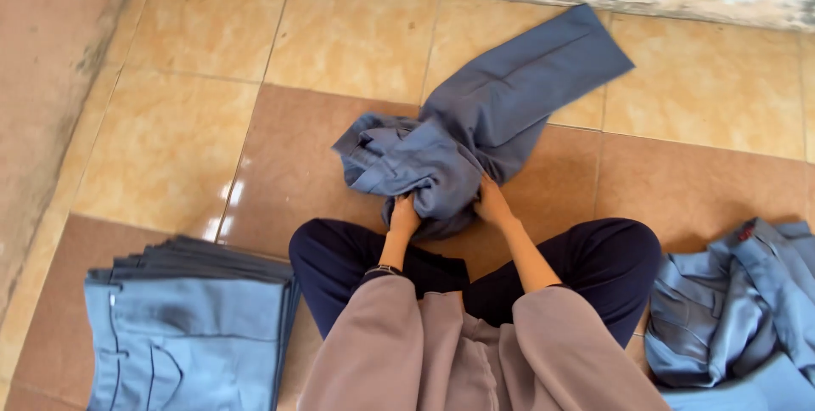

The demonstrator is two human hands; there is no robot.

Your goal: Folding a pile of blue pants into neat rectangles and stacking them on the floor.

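Both the left hand [404, 214] and the right hand [491, 203] close their fingers on the bunched near end of the grey-blue trousers [475, 131], which look soft, light and floppy, one leg trailing beyond the fingertips across the tiled floor [170, 139].

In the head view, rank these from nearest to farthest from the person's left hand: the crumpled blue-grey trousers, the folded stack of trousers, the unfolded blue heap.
1. Crumpled blue-grey trousers: gripped by the left hand, straight ahead on the tiled floor.
2. Folded stack of trousers: on the person's left, beside the knee.
3. Unfolded blue heap: on the far right, past the other knee.
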